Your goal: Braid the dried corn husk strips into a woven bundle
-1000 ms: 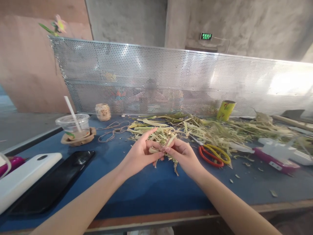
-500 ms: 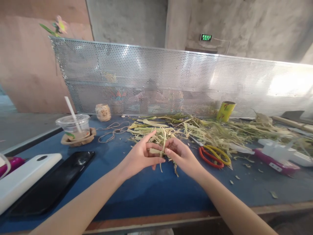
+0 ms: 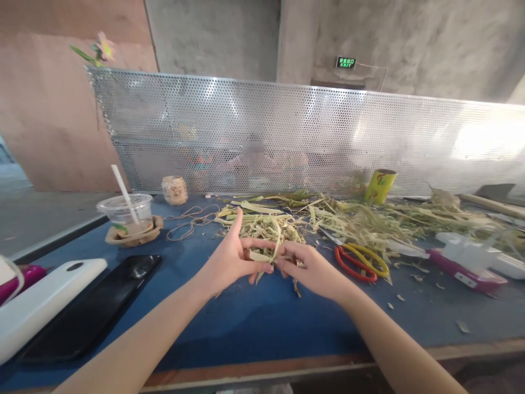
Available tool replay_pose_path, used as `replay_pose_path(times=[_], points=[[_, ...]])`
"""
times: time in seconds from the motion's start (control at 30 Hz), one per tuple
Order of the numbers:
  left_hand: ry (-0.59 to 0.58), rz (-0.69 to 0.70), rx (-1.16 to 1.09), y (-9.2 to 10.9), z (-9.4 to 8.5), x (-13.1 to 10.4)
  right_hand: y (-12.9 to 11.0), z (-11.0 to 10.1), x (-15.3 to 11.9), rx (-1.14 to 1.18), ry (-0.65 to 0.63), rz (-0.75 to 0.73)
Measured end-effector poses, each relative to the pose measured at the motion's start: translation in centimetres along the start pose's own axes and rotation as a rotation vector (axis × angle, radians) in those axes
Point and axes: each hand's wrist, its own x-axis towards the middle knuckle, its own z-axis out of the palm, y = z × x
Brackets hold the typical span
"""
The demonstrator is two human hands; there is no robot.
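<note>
Over the front of the dried plant pile, my left hand (image 3: 233,258) pinches a pale green plant strip (image 3: 260,256) between thumb and fingers, its index finger pointing up. My right hand (image 3: 312,269) meets it fingertip to fingertip, closed on the same strip where a narrow end stands up. Fingers hide part of the strip. Behind both hands lies a heap of dry plant strips and shreds (image 3: 273,223). To the right of my right hand rest scissors (image 3: 356,268) with red and yellow handles, blades toward the heap.
At left stand a lidded plastic cup (image 3: 130,214) with a straw, a woven pot (image 3: 174,190), loose twine (image 3: 192,221), a black phone (image 3: 98,306) and a white power bank (image 3: 53,303). A yellow tube (image 3: 380,187) and a purple-white power strip (image 3: 467,268) sit right. A perforated metal screen (image 3: 229,126) backs the table.
The left index finger has lifted more upright. My right fingers have shifted slightly lower on the strip, curling in closer to my left fingertips. The whole view has tilted slightly.
</note>
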Motion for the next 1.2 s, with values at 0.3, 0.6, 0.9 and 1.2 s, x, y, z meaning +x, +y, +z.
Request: replay_pose_path(times=[0.3, 0.6, 0.9, 1.2], points=[[-0.05, -0.019, 0.01, 0.7, 0.0, -0.3, 0.5, 0.6, 0.3, 0.104, 0.035, -0.025], [0.112, -0.022, 0.106, 0.0, 0.2, -0.2, 0.3, 1.4, 0.4, 0.142, 0.11, -0.046], [0.08, -0.187, 0.081, -0.6, 0.9, -0.3, -0.1, 2.3, 0.5, 0.427, 0.206, 0.106], [0.056, -0.01, 0.061, 0.9, 0.6, -0.6, 0.6, 1.3, 1.4, 0.644, 0.187, 0.121]])
